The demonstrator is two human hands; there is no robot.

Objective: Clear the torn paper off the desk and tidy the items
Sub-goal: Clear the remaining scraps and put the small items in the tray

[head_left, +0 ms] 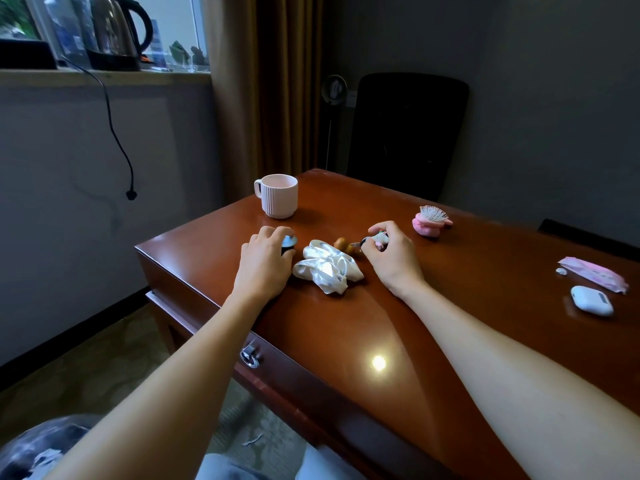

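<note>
My left hand [265, 259] grips a small dark object with a silvery top [289, 242] on the wooden desk [346, 323]. My right hand [391, 254] holds a small colourful figurine [380, 240] just above the desk. Between the hands lies a white satin scrunchie [327, 266], with a small brown figure [343, 244] behind it. A scrap of torn paper [252, 439] lies on the carpet below the desk, and more white scraps [45, 457] sit in a dark bag at the lower left.
A ribbed pink mug [278, 195] stands at the back left. A pink hairbrush [431, 221], a pink packet [594, 273] and a white earbuds case [591, 300] lie to the right. A black chair [408, 133] stands behind the desk. A kettle [110, 32] sits on the windowsill.
</note>
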